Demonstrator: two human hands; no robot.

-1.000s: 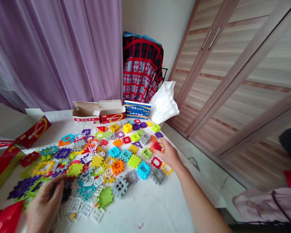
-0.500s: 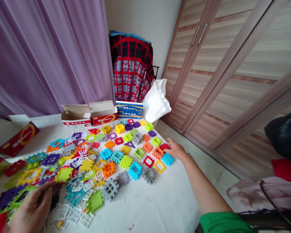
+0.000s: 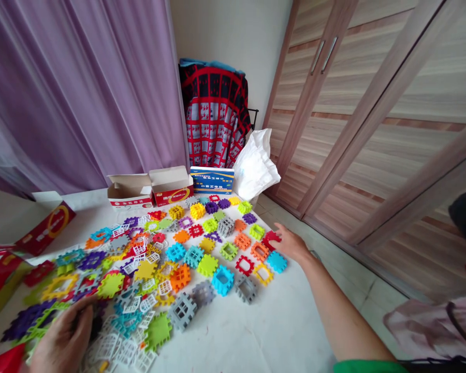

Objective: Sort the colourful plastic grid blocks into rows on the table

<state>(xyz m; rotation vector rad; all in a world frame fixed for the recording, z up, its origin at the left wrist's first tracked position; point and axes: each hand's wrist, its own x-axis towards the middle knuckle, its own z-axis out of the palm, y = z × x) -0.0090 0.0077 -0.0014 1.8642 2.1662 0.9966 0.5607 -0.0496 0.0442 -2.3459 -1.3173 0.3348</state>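
Note:
At the table's right edge, my right hand (image 3: pixel 291 242) has its fingers on a red piece (image 3: pixel 271 240), just above a blue square piece (image 3: pixel 277 261). Low on the left, my left hand (image 3: pixel 68 331) has curled fingers around something dark that I cannot make out, beside white lattice pieces (image 3: pixel 107 346) and a lime green piece (image 3: pixel 111 285). Colourful notched plastic pieces spread between the hands, among them a grey block (image 3: pixel 182 311), a bright blue one (image 3: pixel 222 280) and an orange one (image 3: pixel 180 277).
Open cartons (image 3: pixel 130 192) stand at the back beside a blue box (image 3: pixel 212 181) and a white bag (image 3: pixel 257 165). A red carton (image 3: pixel 46 228) is at the left. Wooden cabinet doors (image 3: pixel 345 103) rise beyond the table (image 3: pixel 272 316).
The view has shifted slightly, so the table and boxes appear lower and further right. My right hand stays at the red piece, and my left hand is still curled over the left side.

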